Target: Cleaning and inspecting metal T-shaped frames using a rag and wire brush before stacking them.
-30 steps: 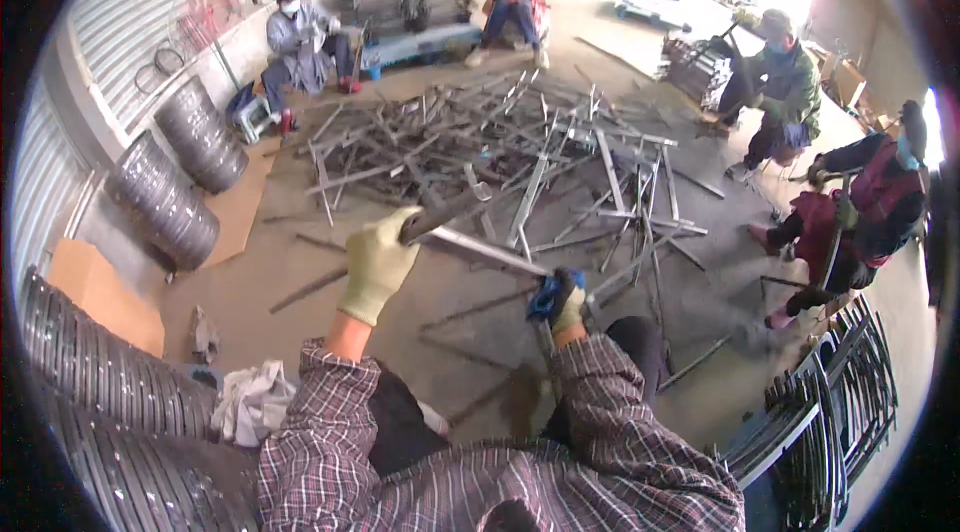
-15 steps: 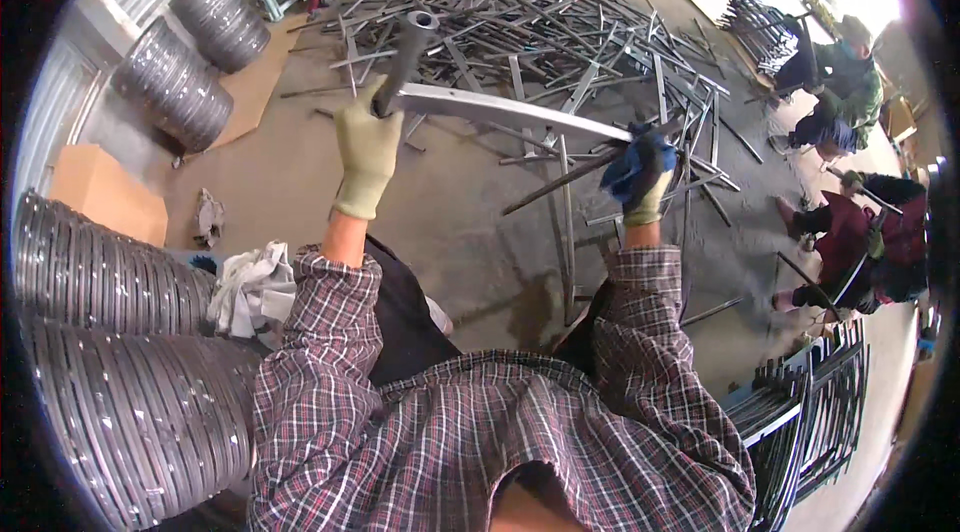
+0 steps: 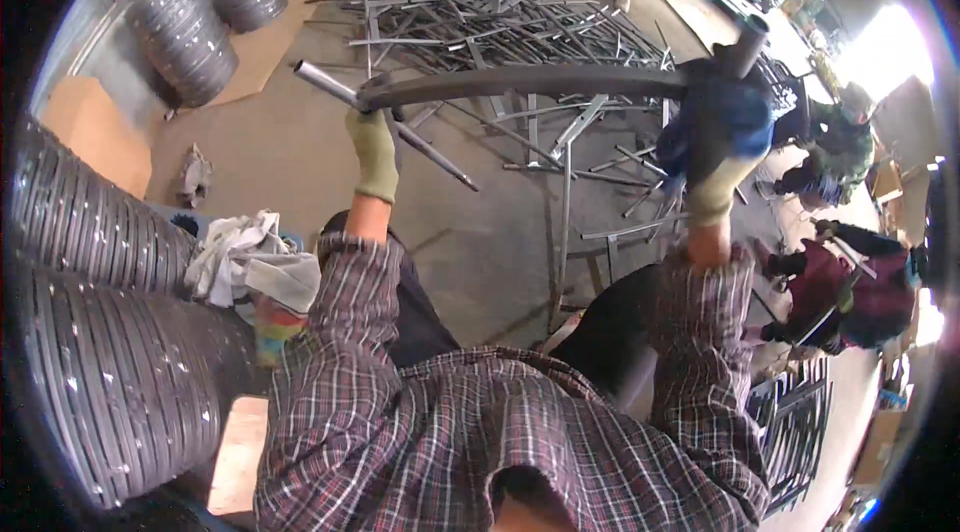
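A metal tube frame piece (image 3: 530,82), a dark, slightly curved flat bar with a round tube across each end, is held up in front of me, nearly level. My left hand (image 3: 374,157), in a pale yellow-green glove, is closed round its left end, where the open tube end points up and left. My right hand (image 3: 718,187), gloved alike, is closed round the right end with a blue cloth (image 3: 720,127) between glove and metal. The cloth and some motion blur hide most of the right fingers.
A pile of metal frame pieces (image 3: 500,27) covers the floor ahead. Bundled metal hoops (image 3: 120,362) stand at my left, beside a whitish cloth (image 3: 245,257). Two people (image 3: 840,147) sit working at right, near stacked frames (image 3: 795,422). Others sit at the far side.
The frame piece has turned over: its right end has risen and moved right with my right hand, and its left tube now tilts differently. My left hand has dropped slightly.
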